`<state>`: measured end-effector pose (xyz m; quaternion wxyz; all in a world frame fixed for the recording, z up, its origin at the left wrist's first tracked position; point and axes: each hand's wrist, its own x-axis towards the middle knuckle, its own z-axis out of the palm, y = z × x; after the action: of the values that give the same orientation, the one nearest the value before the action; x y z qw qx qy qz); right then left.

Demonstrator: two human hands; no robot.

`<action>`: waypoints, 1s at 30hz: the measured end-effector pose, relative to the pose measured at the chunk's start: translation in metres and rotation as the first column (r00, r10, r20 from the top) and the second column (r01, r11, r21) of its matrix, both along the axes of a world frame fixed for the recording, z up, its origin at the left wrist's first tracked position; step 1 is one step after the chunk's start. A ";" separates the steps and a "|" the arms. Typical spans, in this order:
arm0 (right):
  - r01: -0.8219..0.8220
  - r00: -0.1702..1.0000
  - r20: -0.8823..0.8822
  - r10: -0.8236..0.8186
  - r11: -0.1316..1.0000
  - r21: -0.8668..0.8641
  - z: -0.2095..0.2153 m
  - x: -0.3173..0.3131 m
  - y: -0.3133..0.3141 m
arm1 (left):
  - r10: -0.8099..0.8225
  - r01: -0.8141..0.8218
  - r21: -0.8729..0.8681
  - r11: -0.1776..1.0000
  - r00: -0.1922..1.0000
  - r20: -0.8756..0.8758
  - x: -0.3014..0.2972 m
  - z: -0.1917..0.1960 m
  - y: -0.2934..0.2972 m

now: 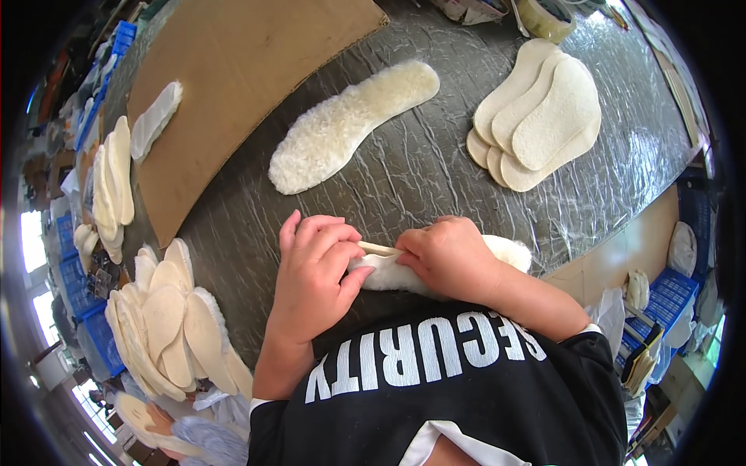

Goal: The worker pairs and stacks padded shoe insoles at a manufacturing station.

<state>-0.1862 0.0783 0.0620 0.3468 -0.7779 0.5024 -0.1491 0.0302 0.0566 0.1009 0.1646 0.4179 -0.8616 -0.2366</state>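
Close to the table's near edge, a fleece insole [392, 276] lies lengthwise between my hands, its pale backing partly turned up along the far side. My left hand [315, 268] grips its left end, thumb on the near side and fingers over the far side. Pinching the same insole around its middle is my right hand [449, 255], with thumb and forefinger together at the edge. The insole's right end shows past my right wrist. Farther up the table, another fleece insole [346, 128] rests with its fluffy side up.
Several insoles overlap in a smooth-side-up stack [556, 116] at the far right. Brown cardboard [225, 85] covers the far left, with a white insole-shaped piece [155, 120] on it. A heap of insoles [175, 322] sits at left. Tape rolls [546, 19] stand at the back.
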 end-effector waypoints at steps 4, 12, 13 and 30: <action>-0.004 1.000 0.009 0.004 1.000 0.001 0.001 -0.001 0.001 | 0.022 -0.026 -0.037 0.999 0.996 -0.084 0.005 -0.006 -0.003; 0.005 1.000 0.013 -0.005 1.000 0.007 0.003 -0.004 0.001 | -0.008 0.014 -0.150 0.989 0.999 0.042 0.002 -0.006 -0.001; 0.006 1.000 0.014 -0.007 1.000 0.007 0.003 -0.004 0.001 | -0.029 0.039 -0.178 0.983 0.998 0.061 0.002 -0.006 -0.001; 0.106 0.994 -0.006 -0.107 0.994 -0.032 -0.001 -0.002 0.005 | -0.108 0.150 -0.209 0.966 0.974 0.198 -0.012 -0.001 0.022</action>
<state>-0.1878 0.0832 0.0607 0.3242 -0.7559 0.5420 -0.1724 0.0184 0.0786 0.0997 0.1140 0.3598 -0.9196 -0.1090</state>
